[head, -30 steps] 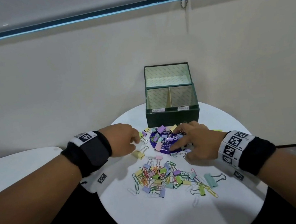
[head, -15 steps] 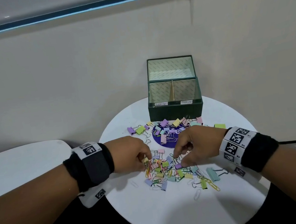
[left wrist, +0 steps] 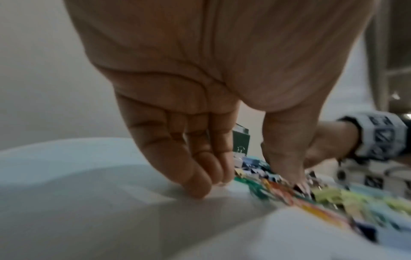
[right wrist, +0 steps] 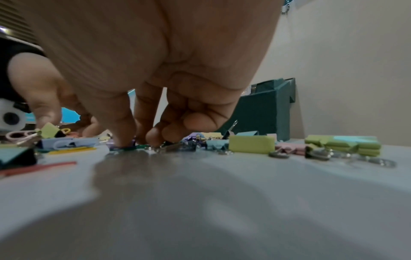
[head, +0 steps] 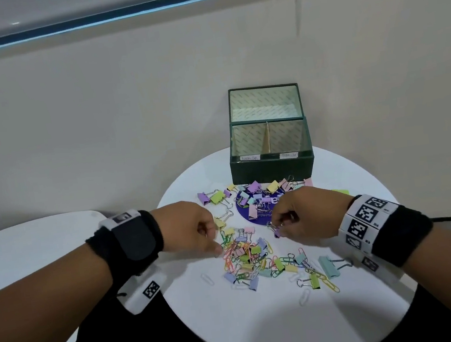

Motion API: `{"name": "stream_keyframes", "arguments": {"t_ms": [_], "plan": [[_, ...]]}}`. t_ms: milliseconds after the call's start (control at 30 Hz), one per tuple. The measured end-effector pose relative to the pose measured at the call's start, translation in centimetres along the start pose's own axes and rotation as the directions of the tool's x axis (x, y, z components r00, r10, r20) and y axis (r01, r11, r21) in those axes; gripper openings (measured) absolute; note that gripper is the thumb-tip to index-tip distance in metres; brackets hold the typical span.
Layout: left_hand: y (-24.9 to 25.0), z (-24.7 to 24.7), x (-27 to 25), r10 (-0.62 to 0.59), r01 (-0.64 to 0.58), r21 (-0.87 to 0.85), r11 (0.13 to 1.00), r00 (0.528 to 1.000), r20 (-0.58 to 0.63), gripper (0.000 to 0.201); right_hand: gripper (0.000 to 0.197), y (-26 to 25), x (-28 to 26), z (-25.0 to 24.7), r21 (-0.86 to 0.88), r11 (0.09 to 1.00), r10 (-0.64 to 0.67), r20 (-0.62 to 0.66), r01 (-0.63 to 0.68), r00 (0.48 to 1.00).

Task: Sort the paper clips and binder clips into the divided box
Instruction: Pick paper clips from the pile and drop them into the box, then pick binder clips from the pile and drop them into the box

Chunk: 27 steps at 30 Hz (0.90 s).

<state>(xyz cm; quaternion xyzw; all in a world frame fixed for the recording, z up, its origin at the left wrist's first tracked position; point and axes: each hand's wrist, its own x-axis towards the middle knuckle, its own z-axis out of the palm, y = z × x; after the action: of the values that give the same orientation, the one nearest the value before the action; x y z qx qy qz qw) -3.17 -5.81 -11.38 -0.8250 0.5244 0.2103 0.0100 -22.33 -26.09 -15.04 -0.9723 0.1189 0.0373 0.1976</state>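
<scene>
A mixed pile of coloured paper clips and binder clips (head: 247, 257) lies mid-table in front of the open green divided box (head: 272, 169), whose two front compartments show no clips. My right hand (head: 279, 225) pinches a small purple binder clip (head: 277, 233) by its wire handles at the pile's far right edge; in the right wrist view its thumb and fingers (right wrist: 124, 133) close together on the table. My left hand (head: 216, 241) reaches into the pile's left side. Its fingertips (left wrist: 198, 190) touch the table, the thumb rests on the clips, and nothing shows held between them.
More binder clips (head: 255, 188) lie scattered over a purple disc (head: 258, 213) just before the box. A large teal binder clip (head: 328, 266) sits at the right. The round white table (head: 267, 323) ends near my wrists. A second white table (head: 28, 248) stands left.
Both hands drew back from the purple disc to the nearer pile. The right hand has closed on a purple binder clip. The head view has tilted down and shifted.
</scene>
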Motion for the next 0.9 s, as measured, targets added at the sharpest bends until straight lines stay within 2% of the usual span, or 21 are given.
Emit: {"name": "stream_keyframes", "arguments": {"t_ms": [67, 100, 233, 300, 400, 467, 533, 600, 633, 733, 833, 900], "plan": [[0.7, 0.9, -0.3, -0.003, 0.008, 0.141, 0.990, 0.999, -0.033, 0.046, 0.010, 0.0, 0.0, 0.0, -0.008, 1.000, 0.002, -0.010, -0.002, 1.000], [1.1, 1.3, -0.3, 0.015, -0.006, 0.163, 0.987, 0.998, -0.056, 0.046, 0.010, 0.0, -0.1, 0.0, -0.013, 1.000, 0.000, -0.020, -0.001, 1.000], [2.2, 1.8, -0.1, 0.097, -0.087, 0.156, 0.984, 0.994, -0.059, 0.018, 0.016, -0.2, -0.1, -0.3, 0.005, 1.000, -0.001, -0.091, 0.001, 0.996], [2.3, 1.7, 0.1, 0.097, -0.088, 0.133, 0.987, 0.994, -0.059, 0.011, 0.017, -0.1, 0.0, -0.6, 0.021, 0.999, 0.031, -0.134, -0.029, 0.990], [1.6, 1.1, 0.3, 0.046, -0.045, 0.009, 0.999, 0.997, -0.061, 0.008, 0.014, 0.1, 0.1, -0.8, 0.024, 0.992, 0.129, -0.191, -0.127, 0.973], [0.7, 0.3, 0.4, 0.018, -0.024, -0.203, 0.979, 0.999, -0.032, 0.006, 0.015, 0.1, 0.1, -0.9, 0.011, 0.982, 0.189, -0.183, -0.190, 0.965], [0.0, -0.4, 0.3, 0.001, 0.008, -0.484, 0.875, 1.000, 0.019, 0.008, 0.029, 0.2, 0.1, -0.9, -0.020, 0.983, 0.176, -0.197, -0.184, 0.964], [-0.7, -0.9, 0.1, 0.004, 0.047, -0.696, 0.717, 0.997, 0.072, 0.015, 0.042, 0.1, 0.1, -0.8, -0.024, 0.995, 0.087, -0.204, -0.094, 0.975], [-0.9, -1.0, 0.1, 0.019, 0.067, -0.771, 0.633, 0.995, 0.101, 0.021, 0.043, 0.0, 0.0, -0.8, -0.013, 0.999, 0.045, -0.173, -0.048, 0.984], [-1.4, -1.0, 0.4, 0.033, 0.117, -0.889, 0.443, 0.989, 0.146, 0.021, 0.035, -0.2, 0.0, -0.5, -0.091, 0.996, 0.000, -0.034, -0.003, 0.999], [-1.0, -1.4, 1.3, -0.013, 0.157, -0.953, 0.261, 0.987, 0.159, 0.025, 0.018, -0.1, 0.1, -0.3, -0.094, 0.995, -0.021, -0.019, 0.019, 1.000], [-0.3, -2.1, 2.1, -0.003, 0.162, -0.966, 0.199, 0.986, 0.165, 0.026, 0.005, 0.0, 0.2, 0.0, -0.076, 0.997, -0.035, -0.034, 0.032, 0.999]]}}
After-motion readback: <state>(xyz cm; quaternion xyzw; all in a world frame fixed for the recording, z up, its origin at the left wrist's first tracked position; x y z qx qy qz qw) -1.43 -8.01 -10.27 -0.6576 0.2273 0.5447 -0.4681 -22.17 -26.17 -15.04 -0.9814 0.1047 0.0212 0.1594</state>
